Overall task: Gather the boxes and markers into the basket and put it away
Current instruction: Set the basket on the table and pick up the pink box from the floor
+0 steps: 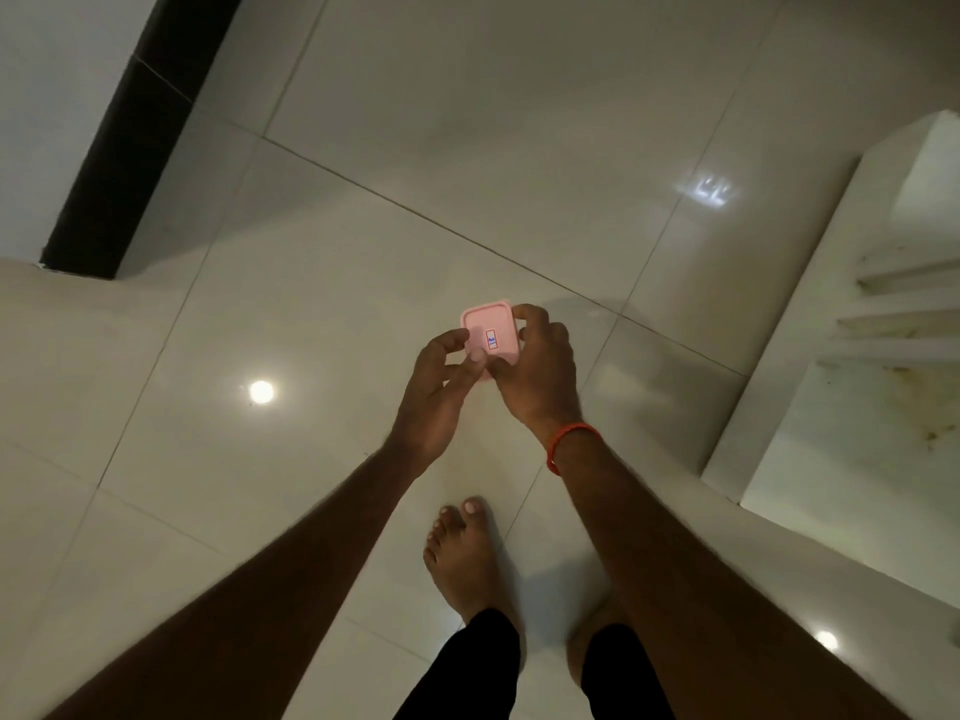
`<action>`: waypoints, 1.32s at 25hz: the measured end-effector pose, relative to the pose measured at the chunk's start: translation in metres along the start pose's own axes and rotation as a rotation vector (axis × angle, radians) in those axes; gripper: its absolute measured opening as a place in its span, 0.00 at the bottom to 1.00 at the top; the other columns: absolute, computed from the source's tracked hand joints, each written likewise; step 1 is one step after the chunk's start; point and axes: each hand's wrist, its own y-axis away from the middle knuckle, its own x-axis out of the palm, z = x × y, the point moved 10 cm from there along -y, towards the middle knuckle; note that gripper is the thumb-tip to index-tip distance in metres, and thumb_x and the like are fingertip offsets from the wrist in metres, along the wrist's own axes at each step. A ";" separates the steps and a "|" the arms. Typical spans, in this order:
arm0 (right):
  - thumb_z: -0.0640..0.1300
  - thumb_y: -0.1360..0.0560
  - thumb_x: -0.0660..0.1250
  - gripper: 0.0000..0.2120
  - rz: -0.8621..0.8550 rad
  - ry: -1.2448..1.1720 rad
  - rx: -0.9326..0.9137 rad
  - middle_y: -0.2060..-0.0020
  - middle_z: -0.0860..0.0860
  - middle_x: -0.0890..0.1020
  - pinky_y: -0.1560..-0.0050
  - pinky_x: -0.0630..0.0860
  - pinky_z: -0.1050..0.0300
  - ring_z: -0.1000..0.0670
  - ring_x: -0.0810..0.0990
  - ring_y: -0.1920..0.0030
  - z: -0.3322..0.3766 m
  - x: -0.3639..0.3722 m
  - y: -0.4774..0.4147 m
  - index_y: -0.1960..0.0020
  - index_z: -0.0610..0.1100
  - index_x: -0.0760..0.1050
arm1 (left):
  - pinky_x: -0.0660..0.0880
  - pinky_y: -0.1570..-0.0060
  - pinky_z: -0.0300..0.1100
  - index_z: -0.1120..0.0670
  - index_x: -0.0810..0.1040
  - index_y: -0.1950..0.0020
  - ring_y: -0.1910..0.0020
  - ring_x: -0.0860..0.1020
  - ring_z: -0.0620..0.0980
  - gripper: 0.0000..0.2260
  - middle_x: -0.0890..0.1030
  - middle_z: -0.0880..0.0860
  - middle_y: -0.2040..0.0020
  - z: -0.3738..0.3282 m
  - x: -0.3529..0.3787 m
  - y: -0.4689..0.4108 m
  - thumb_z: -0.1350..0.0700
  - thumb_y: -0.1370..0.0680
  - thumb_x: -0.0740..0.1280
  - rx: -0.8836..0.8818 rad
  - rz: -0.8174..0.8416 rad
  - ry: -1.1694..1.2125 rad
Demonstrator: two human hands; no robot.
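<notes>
Far left: a black skirting strip (135, 137) ran along the foot of the white wall, well apart from the hands. The glossy tiled floor (322, 241) threw back a lamp's glare near it.

Left hand (434, 392): fingers curled, thumb and fingertips pinching the near left corner of the pink box (491, 324). The box sat level in the air between both hands, above the floor, lid up, with a small printed sticker on the lid.

Right hand (537, 371): fingers curled over the box's right edge (where the thumb lay, we could not tell). A red thread band (571, 444) circled that wrist. A bare foot (467, 558) stood on the tiles below.

We judged the box small, light, stiff plastic, and smooth enough to slip. The lid might give if pressed at its centre, so the rounded edges looked the best hold, and one hand would likely do.

Right: a white, stained piece of furniture (857, 356) with hard edges stood near the right arm. Open room lay ahead and leftward. We saw neither basket nor markers.
</notes>
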 end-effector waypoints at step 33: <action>0.52 0.30 0.75 0.42 -0.776 -0.084 0.095 0.36 0.51 0.71 0.50 0.66 0.70 0.51 0.68 0.37 -0.027 -0.508 0.328 0.23 0.50 0.57 | 0.80 0.46 0.50 0.53 0.78 0.38 0.41 0.81 0.57 0.17 0.83 0.53 0.41 -0.369 0.313 0.310 0.47 0.23 0.62 0.576 0.390 0.116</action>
